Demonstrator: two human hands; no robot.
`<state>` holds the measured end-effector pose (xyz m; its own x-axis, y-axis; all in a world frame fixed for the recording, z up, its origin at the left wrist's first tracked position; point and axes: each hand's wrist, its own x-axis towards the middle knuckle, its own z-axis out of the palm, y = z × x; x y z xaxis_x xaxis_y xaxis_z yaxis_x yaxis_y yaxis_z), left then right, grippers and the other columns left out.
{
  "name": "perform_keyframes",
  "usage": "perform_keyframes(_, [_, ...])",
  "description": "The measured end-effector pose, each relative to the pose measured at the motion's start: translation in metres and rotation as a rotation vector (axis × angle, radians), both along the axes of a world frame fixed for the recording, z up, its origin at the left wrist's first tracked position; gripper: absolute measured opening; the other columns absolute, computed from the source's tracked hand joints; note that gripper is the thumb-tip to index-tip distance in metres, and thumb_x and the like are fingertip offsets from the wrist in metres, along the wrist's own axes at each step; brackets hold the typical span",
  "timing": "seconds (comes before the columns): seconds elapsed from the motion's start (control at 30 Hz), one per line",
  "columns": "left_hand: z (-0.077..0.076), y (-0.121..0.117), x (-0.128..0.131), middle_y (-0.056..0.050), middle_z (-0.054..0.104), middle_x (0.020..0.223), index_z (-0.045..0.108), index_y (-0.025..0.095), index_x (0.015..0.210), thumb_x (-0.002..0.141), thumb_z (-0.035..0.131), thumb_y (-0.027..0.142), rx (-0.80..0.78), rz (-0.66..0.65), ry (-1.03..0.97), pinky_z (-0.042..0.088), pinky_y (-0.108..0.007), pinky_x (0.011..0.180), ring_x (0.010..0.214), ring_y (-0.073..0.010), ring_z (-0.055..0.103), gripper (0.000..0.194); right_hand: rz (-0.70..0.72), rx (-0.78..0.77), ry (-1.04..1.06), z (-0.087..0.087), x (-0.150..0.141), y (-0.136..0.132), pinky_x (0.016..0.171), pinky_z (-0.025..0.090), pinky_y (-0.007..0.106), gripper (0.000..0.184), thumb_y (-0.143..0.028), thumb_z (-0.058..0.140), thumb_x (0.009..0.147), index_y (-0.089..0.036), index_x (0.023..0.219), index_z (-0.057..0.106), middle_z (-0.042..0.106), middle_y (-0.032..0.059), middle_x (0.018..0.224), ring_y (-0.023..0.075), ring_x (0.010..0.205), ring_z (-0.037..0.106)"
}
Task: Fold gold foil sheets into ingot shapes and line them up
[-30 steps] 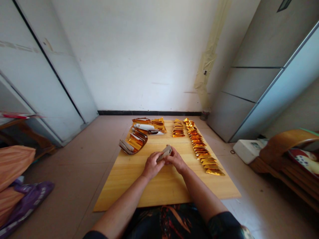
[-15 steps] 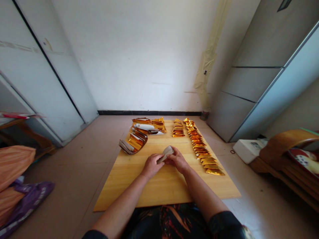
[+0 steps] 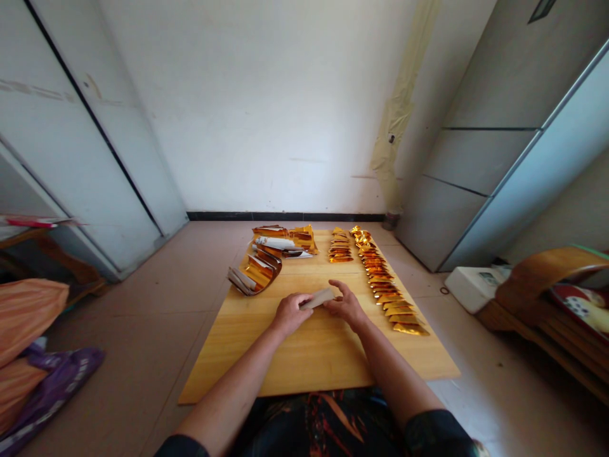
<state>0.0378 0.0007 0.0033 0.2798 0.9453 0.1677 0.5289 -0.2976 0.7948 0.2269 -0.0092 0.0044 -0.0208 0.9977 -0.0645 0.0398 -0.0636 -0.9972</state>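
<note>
Over the middle of the wooden board [image 3: 266, 343], my left hand [image 3: 291, 314] grips a small flat greyish-white folded piece [image 3: 318, 298], paper-like, by its left end. At the piece's right end is my right hand [image 3: 346, 306], thumb and forefinger spread apart, its fingertips close to the edge; whether they touch it I cannot tell. Gold foil pieces, folded small, lie in a long overlapping row [image 3: 380, 279] along the board's right side. A shorter row of gold pieces [image 3: 340, 246] sits left of that one.
At the board's far left lie gold sheets [image 3: 302, 236], a white bundle [image 3: 275, 242] and a curved brown-gold stack [image 3: 259, 270]. A white box [image 3: 476, 287] and a wooden chair [image 3: 547, 298] stand on the right. Orange and purple bags [image 3: 52, 381] rest at left.
My right hand has opened its fingers and drawn slightly to the right, off the top of the piece. The piece now lies flatter, still in my left hand.
</note>
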Motion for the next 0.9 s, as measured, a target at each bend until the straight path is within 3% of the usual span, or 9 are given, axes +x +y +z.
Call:
perform_keyframes(0.13, [-0.002,0.003,-0.001,-0.005,0.07,0.109,0.068,0.019,0.109,0.067,0.062,0.02,-0.057,-0.038,0.044,0.048,-0.03,0.09,0.098,-0.0202,0.064,0.043,-0.114,0.26,-0.266,-0.014,0.012,0.002,0.054,0.046,0.023,0.031,-0.015,0.059,0.057,-0.02,0.088,0.054,0.049,0.0059,0.121,0.0053,0.058,0.053])
perform_keyframes(0.27, [0.0,0.005,-0.002,-0.005,0.069,0.111,0.068,0.018,0.11,0.067,0.062,0.022,-0.096,-0.05,0.085,0.048,-0.029,0.09,0.099,-0.0208,0.064,0.043,-0.119,0.436,-0.424,-0.022,0.017,0.002,0.054,0.043,0.023,0.012,-0.015,0.054,0.063,-0.019,0.074,0.053,0.055,0.0031,0.097,0.0066,0.055,0.049])
perform_keyframes(0.43, [0.007,0.004,-0.002,-0.007,0.069,0.111,0.068,0.017,0.109,0.066,0.063,0.023,-0.092,-0.046,0.14,0.046,-0.031,0.093,0.101,-0.0216,0.063,0.043,-0.111,0.489,-0.562,-0.022,0.017,0.002,0.056,0.041,0.022,0.011,-0.012,0.052,0.064,-0.019,0.069,0.058,0.053,-0.001,0.072,0.0101,0.058,0.047])
perform_keyframes(0.7, [0.012,0.004,-0.001,-0.002,0.071,0.107,0.069,0.02,0.106,0.073,0.053,0.018,-0.065,-0.082,0.172,0.046,-0.027,0.089,0.098,-0.0194,0.064,0.036,-0.008,0.513,-0.662,-0.018,0.02,-0.003,0.064,0.044,0.022,0.027,-0.006,0.051,0.067,-0.02,0.083,0.068,0.056,0.0015,0.081,0.0117,0.067,0.053])
perform_keyframes(0.9, [0.002,0.011,0.003,-0.002,0.069,0.112,0.067,0.021,0.109,0.079,0.048,0.014,-0.042,0.036,0.202,0.044,-0.025,0.095,0.104,-0.0159,0.062,0.036,0.031,0.561,-0.759,-0.019,0.02,-0.007,0.067,0.045,0.021,0.022,-0.006,0.056,0.071,-0.022,0.08,0.068,0.056,0.0016,0.084,0.0123,0.073,0.056])
